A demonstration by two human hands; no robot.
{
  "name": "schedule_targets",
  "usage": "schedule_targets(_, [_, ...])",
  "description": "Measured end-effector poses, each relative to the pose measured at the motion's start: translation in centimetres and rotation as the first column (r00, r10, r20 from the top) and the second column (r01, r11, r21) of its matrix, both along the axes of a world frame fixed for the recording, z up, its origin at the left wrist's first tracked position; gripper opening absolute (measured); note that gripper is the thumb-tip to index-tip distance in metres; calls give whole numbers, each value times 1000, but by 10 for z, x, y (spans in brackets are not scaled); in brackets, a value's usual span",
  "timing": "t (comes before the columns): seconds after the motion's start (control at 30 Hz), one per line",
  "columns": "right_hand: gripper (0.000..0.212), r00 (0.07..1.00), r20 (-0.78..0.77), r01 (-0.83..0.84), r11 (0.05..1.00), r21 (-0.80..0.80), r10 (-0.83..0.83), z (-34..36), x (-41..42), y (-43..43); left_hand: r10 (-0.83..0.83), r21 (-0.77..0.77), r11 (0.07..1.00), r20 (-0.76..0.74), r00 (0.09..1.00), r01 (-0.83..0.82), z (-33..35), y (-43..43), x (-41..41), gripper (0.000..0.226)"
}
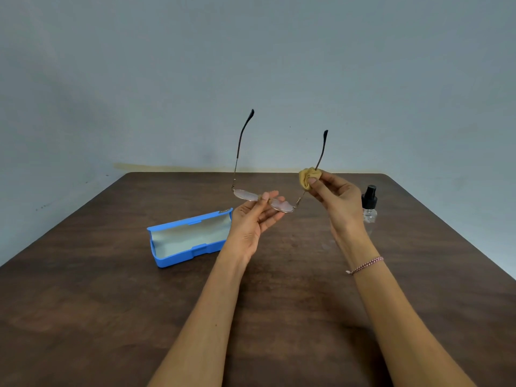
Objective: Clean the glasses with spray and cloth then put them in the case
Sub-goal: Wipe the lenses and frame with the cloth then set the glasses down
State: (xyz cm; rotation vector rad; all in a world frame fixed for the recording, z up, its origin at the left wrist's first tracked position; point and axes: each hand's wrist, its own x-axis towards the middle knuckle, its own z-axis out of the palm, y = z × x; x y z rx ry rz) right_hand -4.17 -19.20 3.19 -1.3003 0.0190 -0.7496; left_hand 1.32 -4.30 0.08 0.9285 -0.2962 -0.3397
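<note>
1. Above the middle of the table, the glasses are held in the air; lenses low, both temple arms pointing toward 12 o'clock.
2. Left hand: thumb and fingertips pinch the frame at the bridge.
3. Right hand: at 3 o'clock of the lenses; thumb and fingers pinch a bunched yellow cloth around the lower part of one temple arm; a braided bracelet circles the wrist.
4. Case: blue, lid open, pale lining showing; resting on the table at 8 o'clock of the left hand.
5. Spray bottle: clear body, black top; upright on the table at 3 o'clock of the right hand, partly hidden behind it.
6. Surface and room: dark brown wood-grain tabletop; plain grey-blue wall beyond its far edge at 12 o'clock; a yellowish strip runs along the wall's foot.
</note>
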Motion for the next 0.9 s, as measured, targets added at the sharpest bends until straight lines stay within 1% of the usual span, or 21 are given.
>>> schedule_targets(0.1, [12, 999, -18, -28, 1000, 1, 28, -3, 1, 0, 73, 23, 997, 14, 997, -74, -1, -1, -1, 17])
schedule_targets(0.17, [15, 993, -85, -82, 995, -59, 77, -5, 0, 2, 118, 21, 993, 21, 993, -119, 0, 0, -2, 17])
schedule_targets(0.27, [20, 970, -199, -173, 972, -159, 140, -9, 0, 7, 166, -1, 986, -12, 986, -166, 2, 2, 0, 15])
schedule_targets(0.33, [18, 967, -213, -176, 973, -149, 142, -8, -1, 8, 181, 7, 983, -23, 983, -181, 2, 3, 1, 15])
schedule_targets(0.43, [11, 978, -166, -136, 990, -25, 130, -4, -2, 4, 187, 62, 980, 24, 982, -189, 0, 2, 1, 19])
schedule_targets(0.53, [10, 989, -107, -91, 992, 84, 100, 2, -5, -1, 182, 110, 976, 71, 981, -189, -2, 1, 0, 20])
schedule_targets(0.6, [9, 997, -51, -51, 986, 156, 60, 7, -7, -4, 181, 146, 970, 95, 979, -194, -2, 1, -1, 20])
schedule_targets(0.67, [11, 1000, 2, 20, 979, 203, -21, 12, -10, -9, 171, 183, 965, 114, 979, -190, -2, 2, -1, 20])
schedule_targets(0.73, [15, 993, 42, 105, 978, 183, -114, 16, -13, -12, 159, 208, 961, 126, 979, -183, -1, 3, -1, 18])
schedule_targets(0.8, [16, 985, 60, 151, 978, 146, -161, 16, -13, -13, 161, 205, 961, 128, 979, -185, -1, 3, -1, 18])
schedule_targets(0.9, [20, 988, -19, 152, 988, 14, -152, 10, -8, -6, 184, 142, 970, 109, 977, -198, 0, 2, -1, 18])
